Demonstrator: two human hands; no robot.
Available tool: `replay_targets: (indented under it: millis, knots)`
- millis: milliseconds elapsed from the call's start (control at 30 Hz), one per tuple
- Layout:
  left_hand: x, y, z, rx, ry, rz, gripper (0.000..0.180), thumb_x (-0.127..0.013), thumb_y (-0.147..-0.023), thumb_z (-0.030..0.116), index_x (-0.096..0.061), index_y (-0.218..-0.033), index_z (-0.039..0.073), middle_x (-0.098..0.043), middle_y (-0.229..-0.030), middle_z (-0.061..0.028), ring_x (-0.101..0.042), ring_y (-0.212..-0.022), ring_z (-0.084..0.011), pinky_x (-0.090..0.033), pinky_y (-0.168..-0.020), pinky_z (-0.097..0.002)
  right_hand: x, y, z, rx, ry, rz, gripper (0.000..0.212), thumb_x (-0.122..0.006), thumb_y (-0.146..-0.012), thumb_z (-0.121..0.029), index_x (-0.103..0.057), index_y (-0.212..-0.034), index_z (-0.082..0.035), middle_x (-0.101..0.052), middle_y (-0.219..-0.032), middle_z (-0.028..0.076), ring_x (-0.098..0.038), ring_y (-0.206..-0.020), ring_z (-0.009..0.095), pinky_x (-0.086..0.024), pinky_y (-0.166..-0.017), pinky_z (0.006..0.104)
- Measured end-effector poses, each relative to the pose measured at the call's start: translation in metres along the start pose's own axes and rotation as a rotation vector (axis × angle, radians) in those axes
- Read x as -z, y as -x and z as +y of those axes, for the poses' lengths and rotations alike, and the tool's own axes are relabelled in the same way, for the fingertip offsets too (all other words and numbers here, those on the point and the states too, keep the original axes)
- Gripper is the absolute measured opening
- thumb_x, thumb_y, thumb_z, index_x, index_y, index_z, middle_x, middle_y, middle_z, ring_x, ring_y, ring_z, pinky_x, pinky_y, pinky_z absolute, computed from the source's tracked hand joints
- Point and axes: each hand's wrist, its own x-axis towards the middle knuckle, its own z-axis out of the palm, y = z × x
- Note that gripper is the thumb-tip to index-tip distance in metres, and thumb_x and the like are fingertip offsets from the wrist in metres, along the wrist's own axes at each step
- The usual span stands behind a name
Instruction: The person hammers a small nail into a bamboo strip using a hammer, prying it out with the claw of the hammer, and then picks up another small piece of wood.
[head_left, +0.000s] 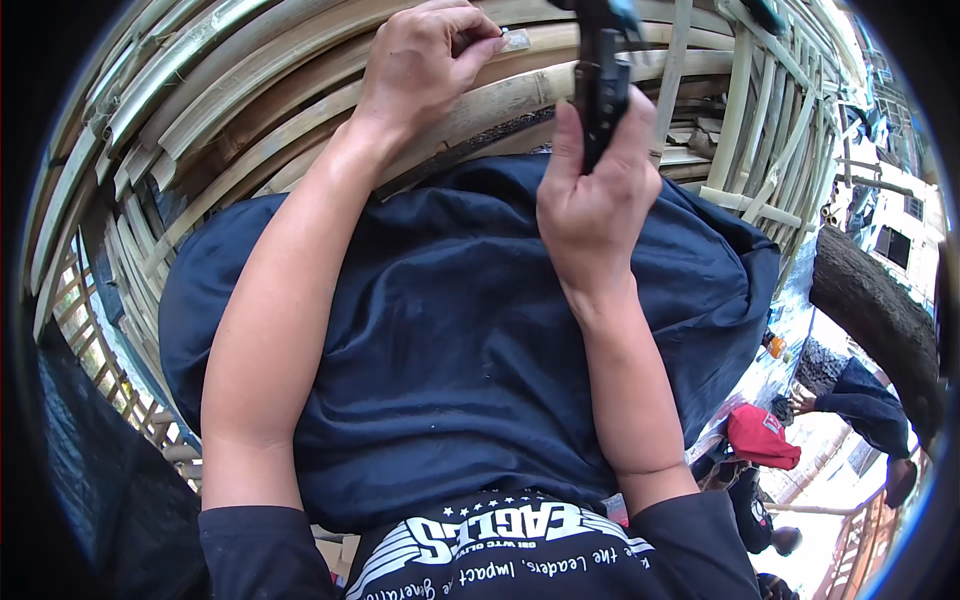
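Observation:
Over the bamboo slats (pixel 490 120) in front of me, my left hand (pixel 425 60) is closed, thumb and finger pinched near a small pale piece (pixel 516 41) on a slat. Whatever lies in that pinch is too small to tell. My right hand (pixel 605 190) grips a black hand tool (pixel 603 85) that stands up from the fist. Motion smears the tool's upper end, which runs to the picture's top edge, so its exact kind does not show. A dark blue cloth (pixel 460 330) covers my lap beneath both forearms.
Curved bamboo strips stack up at the far side and left; a lattice of upright strips (pixel 770 120) rises at the right. Beyond it are a thick log or trunk (pixel 875 300), a red cap (pixel 762 436) and other people, one in a dark sleeve (pixel 868 405).

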Motion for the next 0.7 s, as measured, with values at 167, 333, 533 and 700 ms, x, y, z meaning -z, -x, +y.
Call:
replay_targets:
  millis: [167,333,533,700]
  knots:
    - [0.003,-0.001,0.003,-0.014,-0.046,-0.004,0.012,-0.08,-0.09,0.011,-0.077,-0.094,0.0,-0.072,-0.084,-0.0061,-0.064,-0.065,-0.0149,-0.051,-0.063,-0.0297,-0.003,0.006,-0.002,0.003,-0.015,-0.011,0.029,-0.066,-0.102,-0.012,-0.055,-0.128,-0.003,-0.071,-0.085,0.024,-0.072,-0.079,0.046,-0.056,-0.065,0.0523]
    - [0.006,-0.002,0.005,0.011,0.008,0.033,0.011,-0.082,-0.084,0.012,-0.077,-0.086,0.002,-0.072,-0.081,-0.0113,-0.069,-0.067,-0.0236,-0.053,-0.062,-0.0357,-0.003,0.003,0.007,-0.017,0.115,-0.153,0.032,-0.067,-0.102,-0.012,-0.054,-0.13,-0.003,-0.072,-0.088,0.022,-0.072,-0.079,0.045,-0.056,-0.065,0.0511]
    - [0.005,0.001,0.0,-0.011,-0.026,-0.005,0.011,-0.08,-0.089,0.01,-0.077,-0.093,0.001,-0.072,-0.084,-0.0063,-0.064,-0.065,-0.0147,-0.05,-0.063,-0.0295,-0.003,0.005,0.001,-0.047,0.158,-0.185,0.033,-0.066,-0.103,-0.012,-0.054,-0.132,-0.001,-0.073,-0.091,0.022,-0.073,-0.08,0.044,-0.057,-0.065,0.0481]
    - [0.001,0.003,0.006,0.01,-0.024,-0.001,0.011,-0.08,-0.089,0.01,-0.077,-0.093,0.0,-0.071,-0.083,-0.0057,-0.063,-0.064,-0.0148,-0.049,-0.062,-0.0297,0.002,0.006,-0.003,-0.011,0.011,0.01,0.035,-0.067,-0.102,-0.011,-0.055,-0.133,-0.001,-0.074,-0.091,0.021,-0.073,-0.078,0.043,-0.057,-0.064,0.0476]
